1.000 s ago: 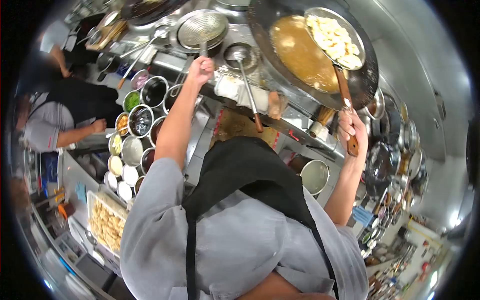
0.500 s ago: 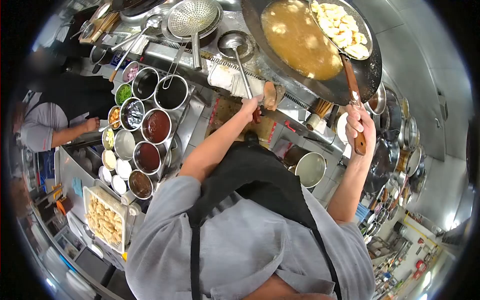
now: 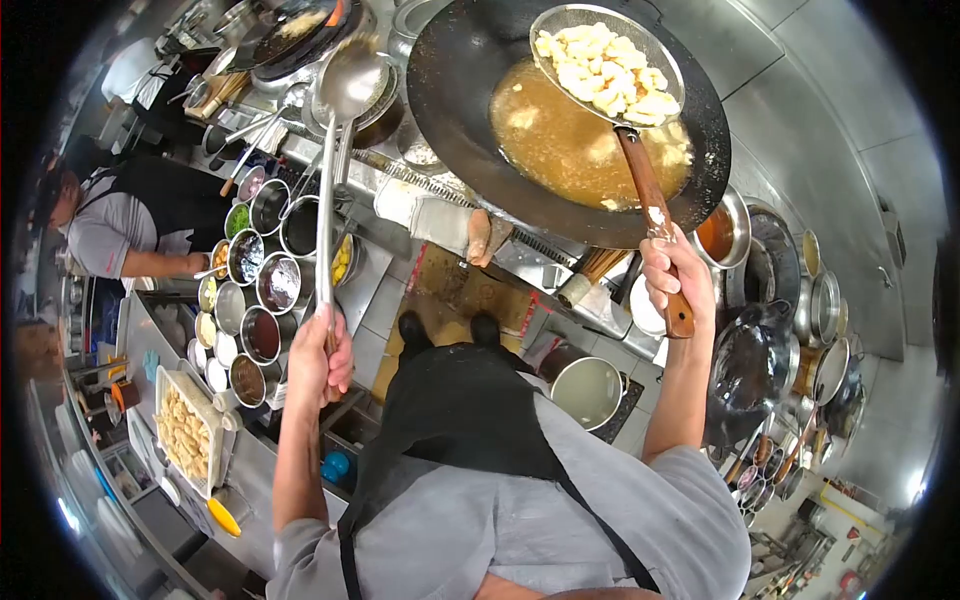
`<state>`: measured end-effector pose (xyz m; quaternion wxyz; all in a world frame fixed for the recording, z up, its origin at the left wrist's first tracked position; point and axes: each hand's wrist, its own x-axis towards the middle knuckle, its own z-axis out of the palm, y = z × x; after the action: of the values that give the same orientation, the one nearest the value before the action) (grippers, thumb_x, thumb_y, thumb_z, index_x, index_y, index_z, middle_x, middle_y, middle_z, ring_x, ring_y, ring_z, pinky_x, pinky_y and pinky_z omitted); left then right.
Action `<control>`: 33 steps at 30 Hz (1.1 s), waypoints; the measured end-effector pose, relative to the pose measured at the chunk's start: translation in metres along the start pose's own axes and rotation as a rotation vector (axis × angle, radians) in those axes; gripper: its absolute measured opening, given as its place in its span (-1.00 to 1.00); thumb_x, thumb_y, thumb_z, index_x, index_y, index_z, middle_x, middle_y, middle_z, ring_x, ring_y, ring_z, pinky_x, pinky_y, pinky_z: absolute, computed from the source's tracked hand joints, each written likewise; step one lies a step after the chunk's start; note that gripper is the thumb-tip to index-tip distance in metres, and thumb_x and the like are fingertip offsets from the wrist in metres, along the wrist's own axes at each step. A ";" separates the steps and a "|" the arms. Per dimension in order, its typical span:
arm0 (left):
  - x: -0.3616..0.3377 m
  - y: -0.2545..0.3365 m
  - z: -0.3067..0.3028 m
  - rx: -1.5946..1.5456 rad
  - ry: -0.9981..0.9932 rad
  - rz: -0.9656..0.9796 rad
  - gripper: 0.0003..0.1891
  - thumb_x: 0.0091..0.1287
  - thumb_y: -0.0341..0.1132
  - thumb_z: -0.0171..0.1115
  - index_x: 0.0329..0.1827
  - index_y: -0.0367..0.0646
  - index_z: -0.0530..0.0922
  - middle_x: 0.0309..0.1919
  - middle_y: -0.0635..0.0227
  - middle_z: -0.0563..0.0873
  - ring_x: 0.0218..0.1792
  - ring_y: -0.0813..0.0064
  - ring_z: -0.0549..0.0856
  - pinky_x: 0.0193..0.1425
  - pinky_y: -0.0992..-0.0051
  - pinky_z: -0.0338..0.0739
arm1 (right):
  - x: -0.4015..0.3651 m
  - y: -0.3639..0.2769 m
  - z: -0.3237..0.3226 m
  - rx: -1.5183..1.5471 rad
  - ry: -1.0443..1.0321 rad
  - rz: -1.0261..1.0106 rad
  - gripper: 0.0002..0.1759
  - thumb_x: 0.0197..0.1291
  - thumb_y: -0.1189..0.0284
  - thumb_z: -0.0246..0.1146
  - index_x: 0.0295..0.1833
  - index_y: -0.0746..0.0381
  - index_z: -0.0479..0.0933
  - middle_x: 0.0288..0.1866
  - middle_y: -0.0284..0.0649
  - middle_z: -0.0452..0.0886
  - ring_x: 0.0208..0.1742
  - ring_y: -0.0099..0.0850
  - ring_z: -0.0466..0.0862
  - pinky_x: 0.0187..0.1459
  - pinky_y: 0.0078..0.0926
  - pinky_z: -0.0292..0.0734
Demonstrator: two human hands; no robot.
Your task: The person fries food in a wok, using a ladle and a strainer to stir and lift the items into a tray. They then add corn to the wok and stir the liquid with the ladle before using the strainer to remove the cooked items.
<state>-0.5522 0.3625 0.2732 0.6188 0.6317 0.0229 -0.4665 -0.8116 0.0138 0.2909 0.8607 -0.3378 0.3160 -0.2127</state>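
My right hand (image 3: 678, 278) is closed round the wooden handle of a mesh strainer (image 3: 642, 170). Pale, chunky food pieces (image 3: 607, 72) fill the strainer, which is held over the wok (image 3: 450, 110). Below it, bubbly brown oil (image 3: 545, 165) with some pale bits lies in the wok. My left hand (image 3: 322, 355) grips the long handle of a metal ladle (image 3: 325, 215). The ladle's bowl is raised at the upper left, in front of a perforated strainer on a pot, which it partly hides.
Several pots of sauces and seasonings (image 3: 262, 335) stand on the left counter, beside a white basket of pale pieces (image 3: 185, 430). A large pot (image 3: 588, 392) is on the floor. Stacked woks and pans (image 3: 750, 360) line the right. A co-worker (image 3: 140, 220) stands at the left.
My left hand has lifted the ladle from the stove and swung it left and nearer to me. My right hand still holds the strainer over the wok. The view has shifted.
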 end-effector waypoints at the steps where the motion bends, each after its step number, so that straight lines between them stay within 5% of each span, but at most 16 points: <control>1: -0.005 0.012 0.015 -0.068 -0.032 -0.059 -0.57 0.50 0.10 -0.15 -0.39 -0.04 0.32 -0.80 0.59 0.23 -0.91 0.74 0.15 -0.92 0.65 0.05 | -0.002 -0.003 0.002 -0.001 -0.010 -0.008 -0.71 0.31 0.59 -0.03 0.12 0.20 0.28 -0.51 -0.40 0.28 -0.73 -0.73 0.26 -0.78 -0.72 0.31; 3: 0.009 0.031 0.056 -0.185 -0.119 -0.185 -0.58 0.50 0.09 -0.14 -0.38 -0.04 0.33 -0.80 0.63 0.21 -0.92 0.77 0.13 -0.93 0.66 0.04 | -0.008 -0.010 0.003 -0.028 -0.046 -0.032 -0.70 0.31 0.59 -0.02 0.14 0.20 0.28 -0.52 -0.41 0.27 -0.74 -0.73 0.25 -0.78 -0.74 0.30; 7: 0.103 0.023 0.122 -0.774 -0.840 -0.431 -0.62 0.53 -0.05 -0.15 -0.36 -0.15 0.32 -0.77 0.62 0.31 -0.90 0.76 0.22 -0.92 0.63 0.11 | -0.019 -0.021 0.008 -0.009 -0.122 -0.047 -0.68 0.30 0.60 -0.03 0.16 0.23 0.27 -0.53 -0.41 0.27 -0.74 -0.74 0.24 -0.80 -0.76 0.27; 9: 0.120 0.014 0.159 -1.108 -0.918 -0.694 -0.69 0.51 -0.14 -0.05 -0.34 -0.16 0.30 -0.75 0.59 0.33 -0.85 0.75 0.30 -0.81 0.70 0.23 | -0.018 -0.023 0.006 0.008 -0.142 -0.038 -0.69 0.30 0.60 -0.04 0.15 0.23 0.26 -0.52 -0.40 0.28 -0.74 -0.74 0.25 -0.80 -0.75 0.27; 13: 0.120 -0.014 0.193 -1.137 -1.157 -0.686 -0.67 0.51 -0.11 -0.07 -0.31 -0.19 0.30 -0.74 0.54 0.34 -0.82 0.69 0.32 -0.80 0.65 0.27 | -0.015 -0.013 -0.009 -0.057 -0.150 0.012 -0.75 0.31 0.59 -0.02 0.07 0.19 0.21 -0.51 -0.38 0.32 -0.72 -0.71 0.29 -0.77 -0.70 0.30; 18: 0.106 -0.028 0.178 -1.113 -1.150 -0.675 -0.66 0.50 -0.09 -0.04 -0.32 -0.19 0.31 -0.74 0.55 0.34 -0.82 0.70 0.34 -0.80 0.68 0.29 | -0.019 0.004 -0.022 -0.137 -0.102 0.015 -0.75 0.30 0.58 -0.01 0.07 0.17 0.22 -0.51 -0.41 0.32 -0.72 -0.71 0.27 -0.76 -0.69 0.31; 23: 0.098 -0.047 0.166 -1.160 -1.226 -0.788 -0.69 0.38 -0.14 0.15 -0.44 -0.09 0.32 -0.73 0.63 0.33 -0.78 0.78 0.34 -0.77 0.72 0.29 | -0.039 0.010 -0.022 -0.245 0.037 -0.013 -0.89 0.31 0.55 -0.06 -0.08 0.22 0.32 -0.65 -0.48 0.21 -0.82 -0.72 0.12 -0.87 -0.67 -0.04; 28: 0.072 -0.053 0.154 -1.199 -1.266 -0.792 -0.64 0.45 -0.03 0.04 -0.43 -0.07 0.29 -0.73 0.68 0.26 -0.77 0.81 0.29 -0.74 0.74 0.29 | -0.052 0.010 -0.030 -0.217 -0.127 0.008 -0.99 0.32 0.49 -0.03 -0.20 0.16 0.28 -0.61 -0.45 0.28 -0.78 -0.70 0.23 -0.86 -0.68 0.21; 33: 0.009 -0.060 0.112 -1.183 -1.280 -0.674 -0.63 0.47 -0.02 -0.01 -0.39 -0.10 0.32 -0.72 0.68 0.27 -0.76 0.81 0.31 -0.72 0.76 0.24 | -0.107 0.025 -0.006 -0.456 -0.196 -0.033 -0.91 0.32 0.41 0.01 -0.26 0.15 0.31 -0.60 -0.44 0.29 -0.79 -0.69 0.22 -0.86 -0.69 0.21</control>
<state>-0.6463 0.2814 0.2443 0.5668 -0.2030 0.0934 -0.7930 -0.8884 0.0901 0.3124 0.7850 -0.5476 0.2653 -0.1162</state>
